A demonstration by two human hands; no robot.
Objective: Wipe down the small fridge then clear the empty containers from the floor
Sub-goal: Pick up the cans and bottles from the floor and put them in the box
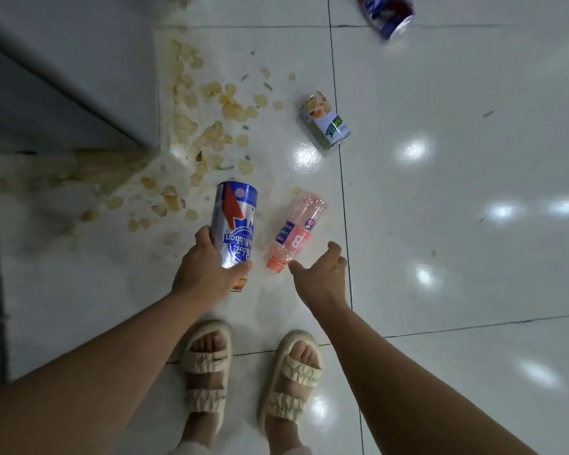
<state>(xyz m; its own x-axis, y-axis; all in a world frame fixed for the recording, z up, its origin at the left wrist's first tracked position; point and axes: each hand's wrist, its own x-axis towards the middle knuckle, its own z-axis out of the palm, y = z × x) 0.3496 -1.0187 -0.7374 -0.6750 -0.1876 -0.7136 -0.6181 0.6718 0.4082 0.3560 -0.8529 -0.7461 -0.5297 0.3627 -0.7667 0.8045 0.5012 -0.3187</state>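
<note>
Left hand holds can; right hand spread beside bottle.

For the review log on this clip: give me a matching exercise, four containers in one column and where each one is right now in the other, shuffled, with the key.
Things:
1. blue beer can
2. pink plastic bottle
3. small white food can
4. blue packet

Places:
A. lying on the floor at the top edge of the view
B. held in the left hand
C. lying on the floor just beyond the open right hand
D. lying alone on the tile, right of the scattered chips

Pairs: 1-B, 2-C, 3-D, 4-A
</note>
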